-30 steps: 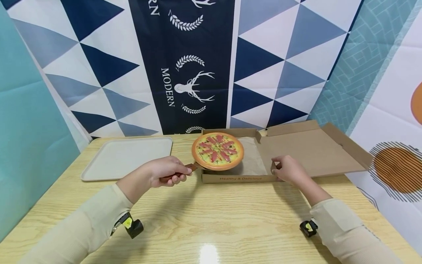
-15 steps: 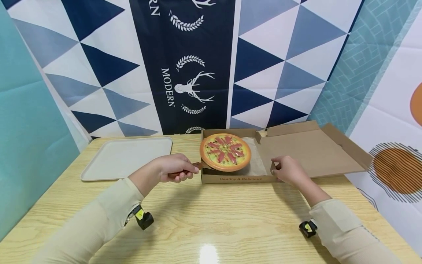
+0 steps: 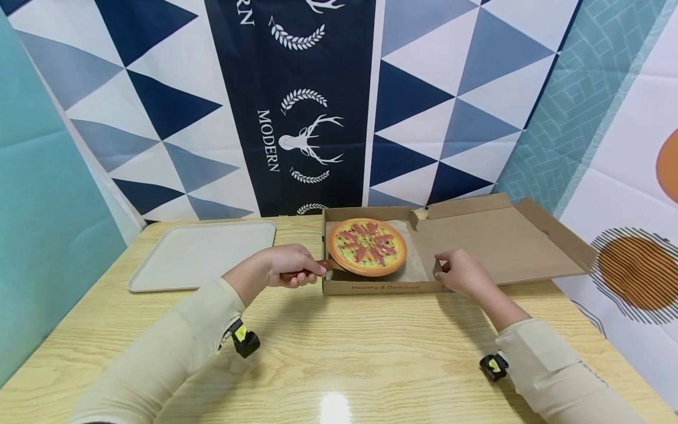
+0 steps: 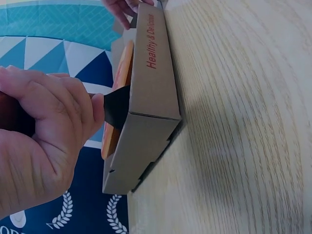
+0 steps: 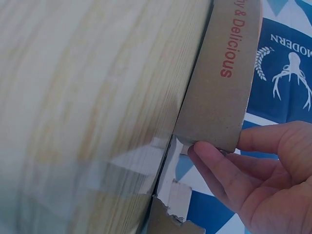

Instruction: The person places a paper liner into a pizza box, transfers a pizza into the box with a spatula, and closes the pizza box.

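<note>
From afar, I have my left hand (image 3: 293, 265) with fingers clamped on the server (image 4: 117, 107), probably to support the pizza (image 3: 366, 247) over the box (image 3: 386, 287); my right hand (image 3: 462, 271) pinches its corner, maybe for steadying.

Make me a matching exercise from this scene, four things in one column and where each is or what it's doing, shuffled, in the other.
1. pizza
2. tray
3. left hand
4. right hand

A. pinching the front wall of the box
B. gripping a brown handle
C. over the open box
D. flat on the table

Pairs: 1-C, 2-D, 3-B, 4-A
</note>
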The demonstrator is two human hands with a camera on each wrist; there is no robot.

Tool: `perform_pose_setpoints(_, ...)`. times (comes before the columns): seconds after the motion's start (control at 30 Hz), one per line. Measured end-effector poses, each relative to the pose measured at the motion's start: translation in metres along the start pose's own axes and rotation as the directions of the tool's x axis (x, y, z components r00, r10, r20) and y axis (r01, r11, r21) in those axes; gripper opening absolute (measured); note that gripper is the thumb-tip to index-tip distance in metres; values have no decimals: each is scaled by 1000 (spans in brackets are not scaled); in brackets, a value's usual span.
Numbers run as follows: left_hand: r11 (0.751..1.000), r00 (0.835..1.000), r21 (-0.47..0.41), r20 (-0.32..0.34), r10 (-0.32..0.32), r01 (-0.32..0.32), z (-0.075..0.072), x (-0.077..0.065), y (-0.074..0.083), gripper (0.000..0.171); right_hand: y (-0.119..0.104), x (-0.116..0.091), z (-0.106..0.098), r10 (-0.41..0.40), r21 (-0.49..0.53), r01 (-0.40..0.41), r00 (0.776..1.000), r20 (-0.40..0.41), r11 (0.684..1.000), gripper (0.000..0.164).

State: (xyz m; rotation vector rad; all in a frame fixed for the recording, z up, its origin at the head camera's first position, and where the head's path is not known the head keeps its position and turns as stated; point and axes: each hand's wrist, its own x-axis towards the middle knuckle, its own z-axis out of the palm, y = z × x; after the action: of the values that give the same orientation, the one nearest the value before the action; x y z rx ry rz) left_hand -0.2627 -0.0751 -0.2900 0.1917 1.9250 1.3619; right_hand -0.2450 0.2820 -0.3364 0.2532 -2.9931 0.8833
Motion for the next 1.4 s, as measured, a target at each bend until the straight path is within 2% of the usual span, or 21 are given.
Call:
perform_pose_setpoints(0.2, 1000, 1000, 13, 24, -6, 6, 2, 9, 1, 19, 1, 0, 0, -2, 0, 2, 1000, -4, 1000, 47)
perform_pose_setpoints(0.6, 999, 999, -2, 13, -36, 36, 4, 24, 3, 18, 0, 0, 1, 9, 18, -9, 1000, 7, 1000, 47)
perform_pose_setpoints(0.77, 999, 999, 4, 16, -50, 50, 2, 30, 4, 21, 0, 0, 1, 5, 11, -5, 1000, 8, 1000, 47)
perform_pose_setpoints(1.13, 995, 994, 32, 59, -96, 95, -8, 41, 17, 15, 1, 1, 1, -2, 15, 2, 1000, 6, 1000, 48)
perform_pose_setpoints(1.2, 993, 993, 58, 55, -106, 103, -10, 42, 20, 15, 1, 2, 1, -5, 16, 5, 1000, 6, 1000, 48)
perform_pose_setpoints(1.3, 983, 993, 151, 33, -110, 104, -13, 42, 27, 16, 2, 2, 1, -7, 13, 7, 1000, 4, 1000, 47)
perform_pose_setpoints(1.4, 946, 995, 310, 10, -104, 95, -14, 41, 34, 22, 2, 3, 2, -5, 6, 5, 1000, 3, 1000, 47)
